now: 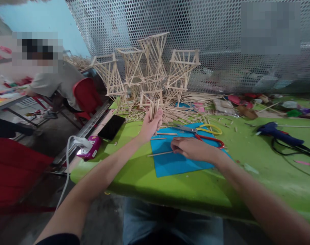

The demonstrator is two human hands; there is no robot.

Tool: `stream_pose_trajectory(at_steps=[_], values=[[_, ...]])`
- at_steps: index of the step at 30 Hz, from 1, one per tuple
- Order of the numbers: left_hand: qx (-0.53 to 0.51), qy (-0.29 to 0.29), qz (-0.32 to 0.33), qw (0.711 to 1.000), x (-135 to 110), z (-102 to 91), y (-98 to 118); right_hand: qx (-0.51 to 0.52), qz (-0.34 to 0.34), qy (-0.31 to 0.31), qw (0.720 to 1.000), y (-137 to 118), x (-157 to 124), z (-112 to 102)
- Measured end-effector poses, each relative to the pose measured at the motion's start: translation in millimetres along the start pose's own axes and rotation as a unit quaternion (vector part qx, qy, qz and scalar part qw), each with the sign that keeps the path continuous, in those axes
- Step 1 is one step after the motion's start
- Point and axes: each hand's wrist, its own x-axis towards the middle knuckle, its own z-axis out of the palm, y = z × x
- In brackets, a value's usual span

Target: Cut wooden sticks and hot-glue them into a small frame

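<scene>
My left hand [152, 124] is closed around a small bundle of short wooden sticks [151, 111] that point upward. My right hand [186, 148] rests low over a blue sheet [167, 166], its fingers curled at the end of a thin wooden stick [160, 154] lying across the sheet's left edge. Just beyond that hand lie scissors [195, 130] with one yellow and one red handle, blades toward the left. A few short stick pieces [166, 134] are on the sheet between my hands. Several stick towers [155, 58] with twisted sides stand behind.
Loose sticks [177, 114] are heaped below the towers, against a perforated metal panel [216, 41]. A blue glue gun [279, 134] with its cable lies at right. A phone [112, 127] and a purple power strip [91, 148] sit at left. Another person [58, 78] sits beyond.
</scene>
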Motion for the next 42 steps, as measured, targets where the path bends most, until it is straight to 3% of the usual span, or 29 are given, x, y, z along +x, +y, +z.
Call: stream_pose_trajectory(at_steps=[7,10,13,18,26,29,32,35,42], values=[[-0.022,-0.007,-0.049,0.999,-3,3.4,4,-0.053,0.007,-0.002,0.999,2,-3,-5],[-0.027,-0.026,-0.059,0.998,-5,3.7,3,-0.014,0.031,0.043,0.998,8,-8,-17],[0.006,-0.065,-0.086,0.994,-7,2.7,-1,0.043,0.028,0.128,0.99,16,-14,-31],[0.108,-0.093,-0.067,0.988,-11,3.9,-15,0.171,0.041,0.323,0.93,17,-15,-38],[0.14,-0.132,0.013,0.981,-19,18.9,-23,0.281,0.073,0.436,0.852,-8,-3,-24],[0.173,-0.128,0.038,0.976,-20,21.3,-22,0.296,0.078,0.458,0.834,-12,-2,-21],[0.133,-0.127,0.017,0.983,-19,21.4,-21,0.294,0.08,0.471,0.828,-13,-4,-22],[0.105,-0.162,-0.007,0.981,-19,20.8,-21,0.282,0.084,0.486,0.823,-13,-5,-22],[0.239,-0.189,0.024,0.952,-25,16.8,-22,0.268,0.064,0.477,0.834,-10,1,-15]])
